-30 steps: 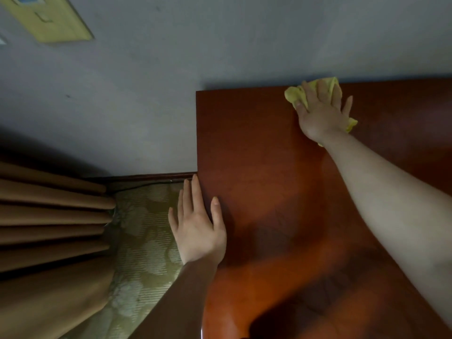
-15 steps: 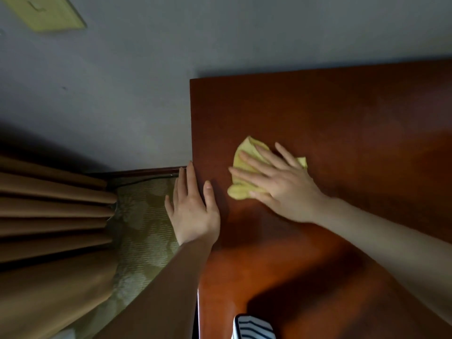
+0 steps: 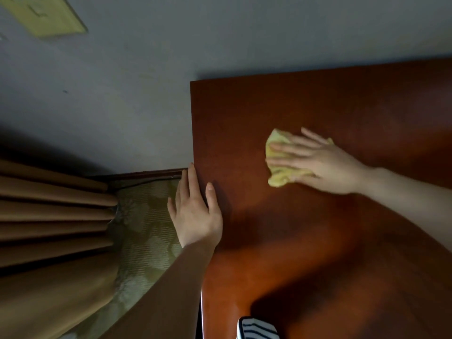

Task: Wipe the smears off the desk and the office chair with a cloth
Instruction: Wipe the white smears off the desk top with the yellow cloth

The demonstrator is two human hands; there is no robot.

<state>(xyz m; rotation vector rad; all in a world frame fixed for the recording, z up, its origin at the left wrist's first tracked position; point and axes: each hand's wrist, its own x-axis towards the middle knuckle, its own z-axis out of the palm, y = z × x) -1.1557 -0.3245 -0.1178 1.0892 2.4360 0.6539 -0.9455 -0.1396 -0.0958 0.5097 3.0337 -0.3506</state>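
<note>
Crumpled yellow cloth (image 3: 278,177) slid right on desk (image 3: 305,245); right hand (image 3: 327,165) pressing, left hand (image 3: 195,216) seemingly on edge; grips apart.

Furnished room (curtain (image 3: 49,216), carpet (image 3: 144,216), wooden desk (image 3: 318,106))

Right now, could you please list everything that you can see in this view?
desk: one, reddish-brown wood, right half, against the wall
cloth: one, yellow, bunched on the desk top
wall: one, grey, across the top
wall plate: one, yellow-green, upper left on the wall
curtain: one, brown, pleated, left side
carpet: one, olive with a pale pattern, between curtain and desk
skirting board: one, dark brown, foot of the wall
striped item: one, black and white, bottom edge; cannot tell what it is
left hand: one, flat at the desk's left edge, thumb on top
right hand: one, fingers spread, presses the cloth
</note>
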